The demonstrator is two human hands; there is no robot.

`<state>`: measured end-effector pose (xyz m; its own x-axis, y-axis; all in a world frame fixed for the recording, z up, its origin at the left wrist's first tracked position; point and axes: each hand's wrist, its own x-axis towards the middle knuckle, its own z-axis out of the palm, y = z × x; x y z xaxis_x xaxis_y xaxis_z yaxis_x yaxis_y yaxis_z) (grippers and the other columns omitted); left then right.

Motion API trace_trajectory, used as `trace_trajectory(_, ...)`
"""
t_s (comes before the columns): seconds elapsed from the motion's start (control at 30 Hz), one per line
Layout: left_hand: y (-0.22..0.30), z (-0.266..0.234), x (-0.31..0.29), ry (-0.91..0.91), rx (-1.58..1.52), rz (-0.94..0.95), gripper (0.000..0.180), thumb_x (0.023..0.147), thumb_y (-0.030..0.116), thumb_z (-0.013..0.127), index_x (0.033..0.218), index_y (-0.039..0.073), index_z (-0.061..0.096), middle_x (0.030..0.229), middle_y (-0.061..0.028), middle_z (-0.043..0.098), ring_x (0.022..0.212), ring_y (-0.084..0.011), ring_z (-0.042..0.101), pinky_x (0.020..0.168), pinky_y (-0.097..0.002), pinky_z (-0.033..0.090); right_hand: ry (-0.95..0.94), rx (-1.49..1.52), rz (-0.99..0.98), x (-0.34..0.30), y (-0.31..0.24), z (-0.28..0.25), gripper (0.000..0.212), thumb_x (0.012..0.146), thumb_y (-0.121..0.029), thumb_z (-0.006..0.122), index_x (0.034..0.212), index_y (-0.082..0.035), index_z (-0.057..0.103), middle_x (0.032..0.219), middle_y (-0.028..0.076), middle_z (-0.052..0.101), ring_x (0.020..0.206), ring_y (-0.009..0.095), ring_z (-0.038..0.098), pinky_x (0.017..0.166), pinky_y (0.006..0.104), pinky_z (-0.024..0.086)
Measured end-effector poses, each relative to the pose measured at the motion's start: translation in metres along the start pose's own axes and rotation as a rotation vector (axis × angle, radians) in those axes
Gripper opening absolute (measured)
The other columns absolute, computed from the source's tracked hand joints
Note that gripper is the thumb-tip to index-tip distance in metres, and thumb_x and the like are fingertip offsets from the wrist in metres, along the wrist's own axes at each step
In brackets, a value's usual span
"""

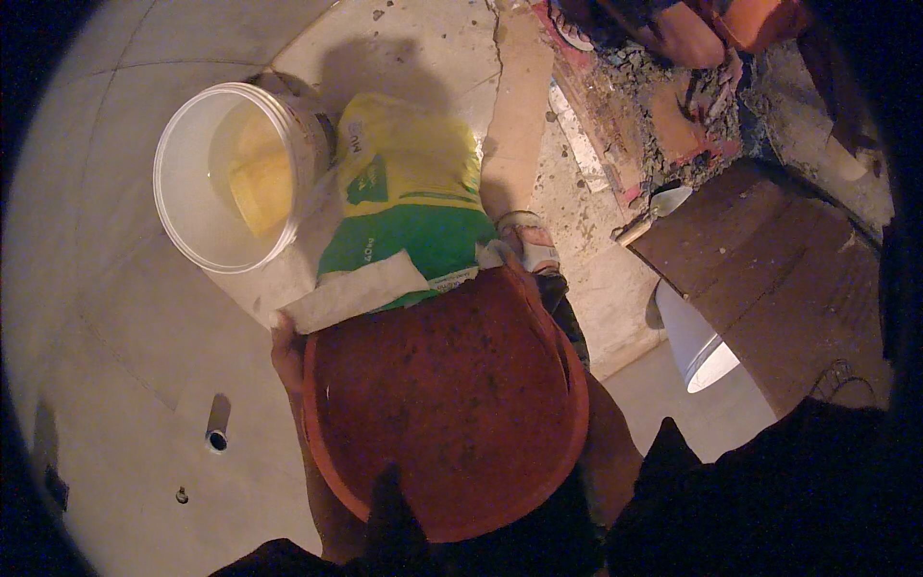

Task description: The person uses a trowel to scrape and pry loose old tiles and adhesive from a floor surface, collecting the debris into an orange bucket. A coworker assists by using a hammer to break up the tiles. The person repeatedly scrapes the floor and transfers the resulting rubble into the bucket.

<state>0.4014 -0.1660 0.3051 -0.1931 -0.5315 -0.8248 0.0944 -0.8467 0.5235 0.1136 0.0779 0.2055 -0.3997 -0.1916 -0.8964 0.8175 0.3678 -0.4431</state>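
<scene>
A round, dark red-brown basin [442,413] with a raised rim fills the middle of the view, close to me. My left hand [286,354] is closed at its far left rim, beside a pale off-white strip [361,291]. My right hand [517,269] is closed at the far right rim, its fingers partly hidden. Just beyond the basin lies a yellow and green sack [413,197], its near end touching or overlapping the far rim. The strip crosses the sack's near left corner; whether it is part of the sack I cannot tell.
A white bucket [178,183] with something yellow inside stands left of the sack. Right are a brown board [769,279], a trowel-like tool [663,204] and a white tapered container [692,337]. Rubble [635,106] and another person's hand [687,37] appear beyond. A pipe stub [216,440] rises at left.
</scene>
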Motion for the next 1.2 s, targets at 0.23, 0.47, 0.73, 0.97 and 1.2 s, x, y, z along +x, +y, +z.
trace_trajectory(0.23, -0.015, 0.022, -0.001, 0.185, 0.034, -0.027, 0.050, 0.105, 0.038, 0.048, 0.134, -0.003, 0.050, 0.128, -0.0201, 0.060, 0.117, -0.0325, 0.059, 0.106, -0.0461, 0.045, -0.011, 0.048, 0.020, 0.010, 0.003, 0.002, 0.043, 0.104, -0.033, 0.051, 0.137, -0.007, 0.056, 0.129, 0.017, 0.062, 0.114, 0.029, 0.061, 0.099, 0.0407, 0.049)
trace_trajectory(0.47, -0.017, 0.035, -0.016, 0.179, 0.132, -0.013, 0.042, 0.106, 0.038, 0.048, 0.117, -0.002, 0.057, 0.109, -0.0160, 0.065, 0.100, -0.0277, 0.064, 0.092, -0.0416, 0.052, -0.036, 0.092, 0.043, 0.015, -0.001, 0.003, 0.042, 0.104, -0.031, 0.051, 0.138, -0.007, 0.055, 0.129, 0.017, 0.062, 0.115, 0.029, 0.061, 0.099, 0.0406, 0.049)
trace_trajectory(0.73, -0.028, 0.011, -0.003, 0.099, 0.097, 0.022, 0.045, 0.106, 0.042, 0.049, 0.115, -0.001, 0.059, 0.107, -0.0135, 0.065, 0.095, -0.0245, 0.064, 0.088, -0.0400, 0.052, -0.043, 0.107, 0.072, 0.010, -0.003, 0.004, 0.042, 0.104, -0.030, 0.052, 0.140, -0.008, 0.054, 0.130, 0.017, 0.062, 0.116, 0.028, 0.060, 0.099, 0.0404, 0.049)
trace_trajectory(0.97, -0.023, 0.009, -0.010, 0.247, 0.338, -0.030, 0.043, 0.106, 0.041, 0.049, 0.109, -0.001, 0.062, 0.100, -0.0106, 0.066, 0.090, -0.0207, 0.064, 0.083, -0.0363, 0.052, -0.045, 0.171, 0.093, 0.014, -0.003, 0.009, 0.042, 0.104, -0.028, 0.052, 0.141, -0.008, 0.054, 0.131, 0.016, 0.062, 0.117, 0.028, 0.060, 0.100, 0.0402, 0.049)
trace_trajectory(1.2, 0.006, 0.027, -0.082, 0.298, 0.082, -0.032, 0.048, 0.105, 0.041, 0.052, 0.112, -0.005, 0.065, 0.103, -0.0124, 0.069, 0.091, -0.0211, 0.066, 0.082, -0.0352, 0.053, -0.001, 0.210, 0.209, -0.042, -0.028, 0.010, 0.042, 0.104, -0.027, 0.052, 0.141, -0.009, 0.053, 0.131, 0.016, 0.061, 0.118, 0.027, 0.060, 0.100, 0.0400, 0.048)
